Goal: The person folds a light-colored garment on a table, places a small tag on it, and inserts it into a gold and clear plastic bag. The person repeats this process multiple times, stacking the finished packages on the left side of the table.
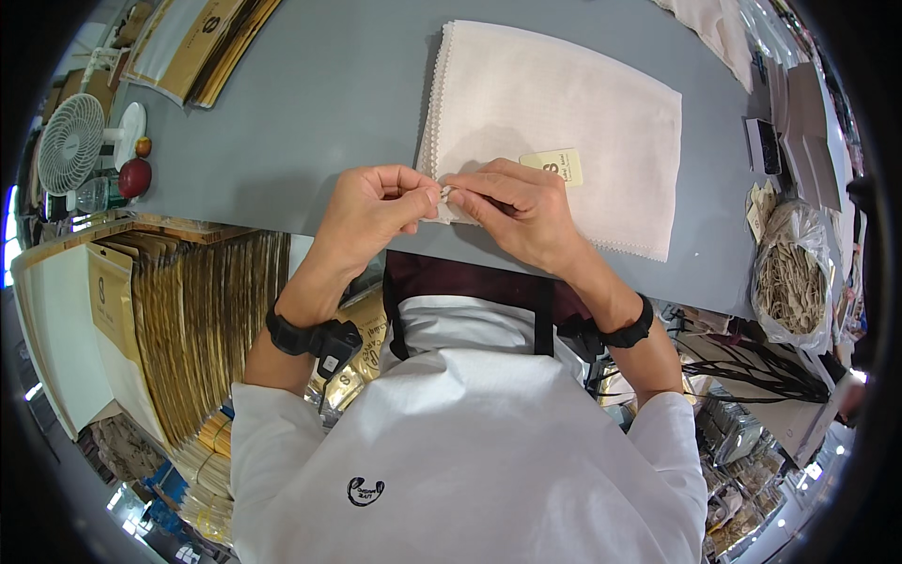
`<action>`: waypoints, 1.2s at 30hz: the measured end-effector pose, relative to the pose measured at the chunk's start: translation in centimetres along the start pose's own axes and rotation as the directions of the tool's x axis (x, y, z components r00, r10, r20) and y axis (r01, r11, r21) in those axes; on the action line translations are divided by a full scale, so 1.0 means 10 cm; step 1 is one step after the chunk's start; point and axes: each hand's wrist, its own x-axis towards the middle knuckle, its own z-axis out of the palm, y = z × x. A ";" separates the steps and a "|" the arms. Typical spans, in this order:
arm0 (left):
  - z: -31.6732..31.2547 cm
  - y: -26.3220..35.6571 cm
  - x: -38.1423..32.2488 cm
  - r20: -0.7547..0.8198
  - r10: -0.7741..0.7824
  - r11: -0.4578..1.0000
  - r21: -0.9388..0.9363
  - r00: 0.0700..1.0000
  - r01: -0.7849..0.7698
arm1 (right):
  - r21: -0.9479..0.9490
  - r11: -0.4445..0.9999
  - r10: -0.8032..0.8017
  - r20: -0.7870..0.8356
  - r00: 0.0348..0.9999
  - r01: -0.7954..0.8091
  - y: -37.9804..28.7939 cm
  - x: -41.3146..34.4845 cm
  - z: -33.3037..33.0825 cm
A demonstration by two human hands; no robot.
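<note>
A folded cream cloth [564,92] with a scalloped edge along its left side lies on the grey table [317,92]. At its near left corner, my left hand [384,204] pinches a small light-coloured cord or bit of cloth edge between thumb and forefinger. My right hand [521,204] pinches the same spot from the other side, and the fingertips of both hands nearly meet. Which part is cord and which is cloth cannot be told there. A cream paper tag [572,166] bearing print lies on the cloth, partly behind my right hand.
Printed packets [187,42] lie at the far left, near a small white fan [70,144], a red apple [134,178] and a plastic bottle [95,195]. A box of upright packets [197,317] stands below left. A clear bag of corded tags [793,289] sits at the right edge.
</note>
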 end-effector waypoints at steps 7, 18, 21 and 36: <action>0.02 0.01 -0.01 -0.019 0.037 0.999 0.031 0.999 -0.037 | -0.017 1.000 0.000 -0.005 1.000 0.000 -0.02 0.01 0.02; -0.66 0.14 0.23 -0.295 0.548 0.733 0.621 0.783 -0.279 | -0.259 0.941 -0.201 0.083 0.976 0.216 -0.17 0.01 0.06; -1.44 0.46 0.60 -0.261 0.912 0.315 0.940 0.316 -0.132 | -0.345 0.914 -0.189 0.097 0.977 0.211 -0.18 0.00 0.09; -2.75 0.89 0.69 -0.516 0.776 0.524 0.848 0.364 0.085 | -0.494 0.868 -0.004 -0.104 0.995 -0.049 -0.04 0.13 -0.50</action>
